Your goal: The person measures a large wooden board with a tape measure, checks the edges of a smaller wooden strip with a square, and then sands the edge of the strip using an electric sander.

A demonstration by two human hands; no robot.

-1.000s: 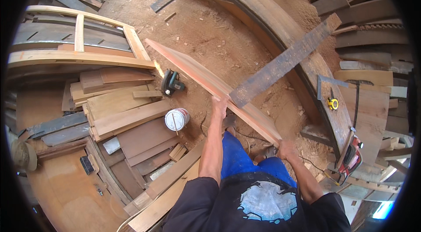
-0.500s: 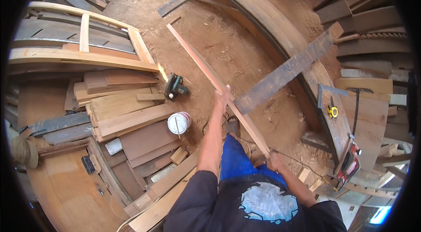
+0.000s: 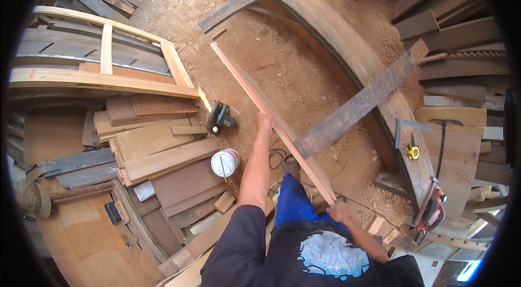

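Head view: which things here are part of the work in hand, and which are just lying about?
In hand:
- long reddish plank, on edge
- left hand, gripping it midway
- right hand, gripping its near end

Lying about:
- white bucket
- green power tool
- yellow tape measure
- stacked boards
- dark plank

We cannot see the plank's (image 3: 271,116) near end behind our right hand (image 3: 341,213); at lower right the red tool (image 3: 429,213) is too small to identify.
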